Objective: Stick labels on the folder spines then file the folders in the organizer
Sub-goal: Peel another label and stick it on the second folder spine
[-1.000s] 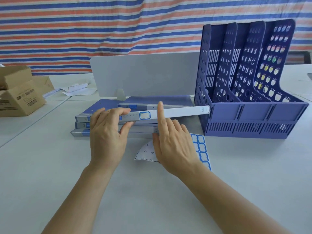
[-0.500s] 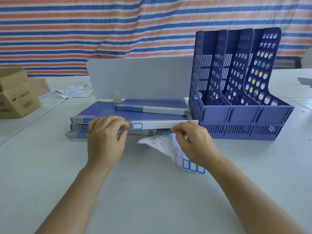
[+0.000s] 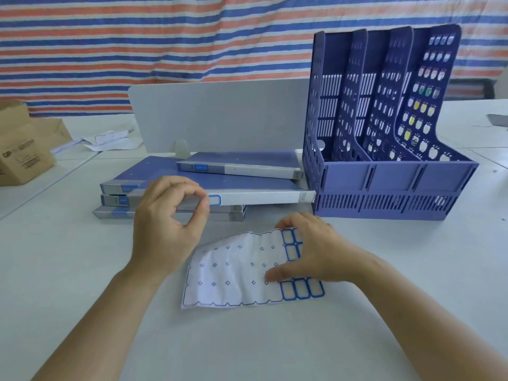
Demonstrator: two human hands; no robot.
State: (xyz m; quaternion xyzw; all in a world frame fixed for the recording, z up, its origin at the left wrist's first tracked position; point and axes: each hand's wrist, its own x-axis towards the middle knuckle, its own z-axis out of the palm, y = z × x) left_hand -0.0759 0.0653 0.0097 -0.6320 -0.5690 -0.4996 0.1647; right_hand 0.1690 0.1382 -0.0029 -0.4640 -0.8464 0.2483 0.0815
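Behind, striped tarp (image 3: 165,37); white table (image 3: 247,347).

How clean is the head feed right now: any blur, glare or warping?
Head view: soft, even light, no glare; faint shadows under the left hand and right hand; wide-angle bowing leans the organizer; spine print on the folders too soft to read.

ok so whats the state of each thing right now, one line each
organizer: upright, slots empty
labelled folder: flat on stack, label on spine
label: stuck on spine
top folder: flat, not filed
label sheet: flat on table, mostly peeled
left hand: fingers curled by the spine, holding nothing
right hand: pressing down on the sheet
cardboard box: flaps open
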